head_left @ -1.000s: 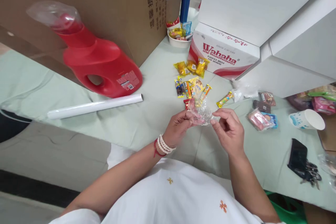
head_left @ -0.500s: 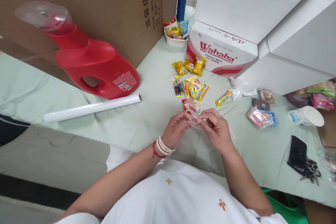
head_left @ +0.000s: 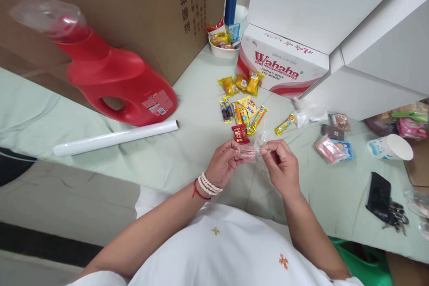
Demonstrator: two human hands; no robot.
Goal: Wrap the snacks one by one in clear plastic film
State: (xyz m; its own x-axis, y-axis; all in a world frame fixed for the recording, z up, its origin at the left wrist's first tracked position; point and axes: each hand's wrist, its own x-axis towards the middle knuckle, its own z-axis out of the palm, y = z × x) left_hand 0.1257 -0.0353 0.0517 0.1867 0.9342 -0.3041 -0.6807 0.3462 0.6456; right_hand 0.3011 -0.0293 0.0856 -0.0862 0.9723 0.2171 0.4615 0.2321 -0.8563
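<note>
My left hand (head_left: 225,165), with a white beaded bracelet on the wrist, pinches a small pinkish packet (head_left: 247,153); its kind is hard to make out. Fingers of my right hand (head_left: 280,165) are closed on a clear plastic bag (head_left: 262,145), which touches or overlaps the packet's right end. Just beyond the hands lies a red snack packet (head_left: 240,134). Behind it are several yellow and orange snack sticks (head_left: 246,118), a cream packet (head_left: 248,106) and dark blue-and-yellow packets (head_left: 225,111). Yellow wrapped cakes (head_left: 241,83) sit farther back.
A red jug (head_left: 124,82) and white roll (head_left: 117,138) lie left, by a cardboard box (head_left: 134,9). A Wahaba-like red-and-white carton (head_left: 281,65) and snack bowl (head_left: 225,52) stand behind. Right are wrapped packets (head_left: 330,149), a paper cup (head_left: 389,147), a black case (head_left: 378,196) and keys (head_left: 397,219).
My hands have drawn slightly apart, the right one moving right with the clear bag. The pinkish packet now shows between them, and the red snack packet is in fuller view.
</note>
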